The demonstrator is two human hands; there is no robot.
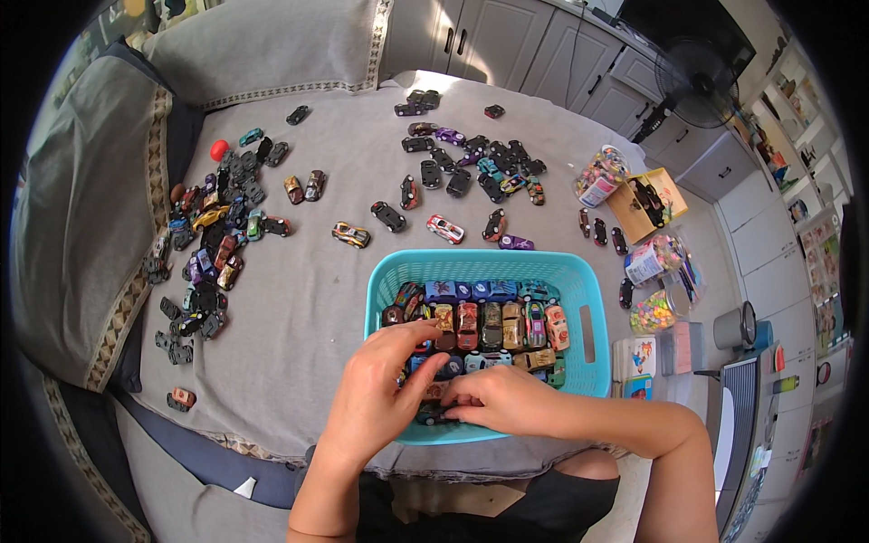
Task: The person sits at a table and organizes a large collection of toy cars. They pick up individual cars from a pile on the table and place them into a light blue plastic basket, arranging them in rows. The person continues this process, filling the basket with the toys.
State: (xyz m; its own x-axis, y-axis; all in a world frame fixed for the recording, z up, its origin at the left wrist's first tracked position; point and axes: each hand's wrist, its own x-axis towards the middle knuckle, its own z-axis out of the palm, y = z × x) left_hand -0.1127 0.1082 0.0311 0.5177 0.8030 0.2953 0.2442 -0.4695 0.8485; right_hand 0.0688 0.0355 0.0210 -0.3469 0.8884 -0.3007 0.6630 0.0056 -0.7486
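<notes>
**Two hands are working in a basket of toy cars**

A dark toy car (433,414) is lying at the near edge of the blue basket (587,312). The right hand (507,401) is pinching it with curled fingers. The left hand (376,389) is half open, fingers touching the packed cars (489,324). Loose cars (213,235) are lying on the grey cloth (308,299). Clear jars (654,258) with colourful labels are standing to the right, near a yellow box (647,204).

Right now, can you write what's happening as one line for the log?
left hand: in turquoise basket, on toy cars | right hand: pinching dark toy car | loose cars on grey cloth
</notes>
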